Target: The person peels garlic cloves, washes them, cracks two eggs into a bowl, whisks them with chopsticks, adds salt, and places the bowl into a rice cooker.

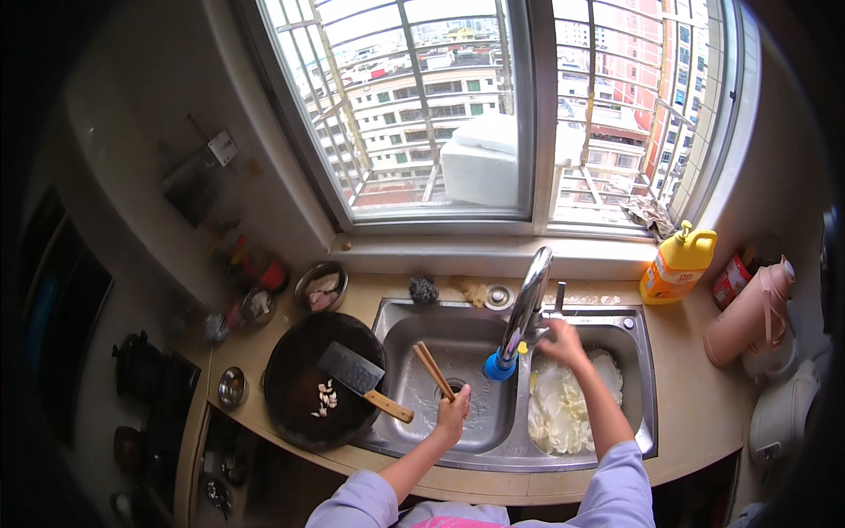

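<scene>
My left hand (453, 414) grips a pair of wooden chopsticks (432, 371) over the left basin of a steel double sink (412, 340). Its drain lies partly hidden behind that hand, and the basin floor looks wet. My right hand (562, 342) is at the base of the chrome faucet (533, 290), just below the upright lever (560, 297); how its fingers close there cannot be made out. A blue nozzle (500, 365) tips the faucet over the left basin. Pale cabbage leaves (558, 409) fill much of the right basin, partly behind my right forearm.
On a dark round chopping block (294, 369) lie a cleaver (353, 369), its handle overhanging, and several garlic cloves (325, 399). A bowl of meat (322, 289), a steel bowl (232, 386), a scouring pad (423, 289), a yellow detergent bottle (676, 264) and a pink thermos (746, 317) stand around.
</scene>
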The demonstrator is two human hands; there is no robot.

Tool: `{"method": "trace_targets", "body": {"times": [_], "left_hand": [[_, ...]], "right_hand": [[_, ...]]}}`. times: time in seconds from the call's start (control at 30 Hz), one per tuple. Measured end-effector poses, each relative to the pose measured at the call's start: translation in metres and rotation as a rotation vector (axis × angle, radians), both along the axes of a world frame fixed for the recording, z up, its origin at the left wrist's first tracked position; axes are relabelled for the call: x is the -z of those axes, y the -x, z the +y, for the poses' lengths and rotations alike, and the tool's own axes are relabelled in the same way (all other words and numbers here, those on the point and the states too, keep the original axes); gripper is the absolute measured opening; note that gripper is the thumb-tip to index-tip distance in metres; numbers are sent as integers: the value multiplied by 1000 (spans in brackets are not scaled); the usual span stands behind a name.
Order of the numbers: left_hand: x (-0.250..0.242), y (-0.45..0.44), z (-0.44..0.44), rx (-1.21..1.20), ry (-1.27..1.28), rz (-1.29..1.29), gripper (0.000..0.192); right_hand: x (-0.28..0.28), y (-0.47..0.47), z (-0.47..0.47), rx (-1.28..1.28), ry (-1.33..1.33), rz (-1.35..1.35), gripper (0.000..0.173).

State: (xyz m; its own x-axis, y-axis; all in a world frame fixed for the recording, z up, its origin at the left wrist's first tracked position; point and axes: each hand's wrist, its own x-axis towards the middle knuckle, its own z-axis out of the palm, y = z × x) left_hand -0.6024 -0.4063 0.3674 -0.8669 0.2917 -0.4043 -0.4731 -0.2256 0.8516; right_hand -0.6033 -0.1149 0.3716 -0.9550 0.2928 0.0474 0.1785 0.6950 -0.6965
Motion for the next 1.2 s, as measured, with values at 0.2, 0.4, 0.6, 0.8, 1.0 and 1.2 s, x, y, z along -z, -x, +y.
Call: {"method": "trace_targets", "body": {"times": [0.2,0.4,0.6,0.8,1.0,1.2], "left_hand": [[14,-27,-29,499,672,875,21],[-2,-22,-33,792,982,1158,28],[-7,-20,-31,962,826,814,23],[-152,20,-27,1006,553,784,14],[-70,-18,-42,1305,1271,1631,78],[-116,-17,-52,1177,387,880,72]], "right_hand": [[-99,-86,-149,-585,315,53,45],[-66,-149,-146,-63,959,131,27],[-80,-203,-54,197,569,227,40],[-190,-236,-26,182,716,777,37],[-62,-229,-17,382,540,302,22],[-165,-239,-28,250,579,577,25]]}}
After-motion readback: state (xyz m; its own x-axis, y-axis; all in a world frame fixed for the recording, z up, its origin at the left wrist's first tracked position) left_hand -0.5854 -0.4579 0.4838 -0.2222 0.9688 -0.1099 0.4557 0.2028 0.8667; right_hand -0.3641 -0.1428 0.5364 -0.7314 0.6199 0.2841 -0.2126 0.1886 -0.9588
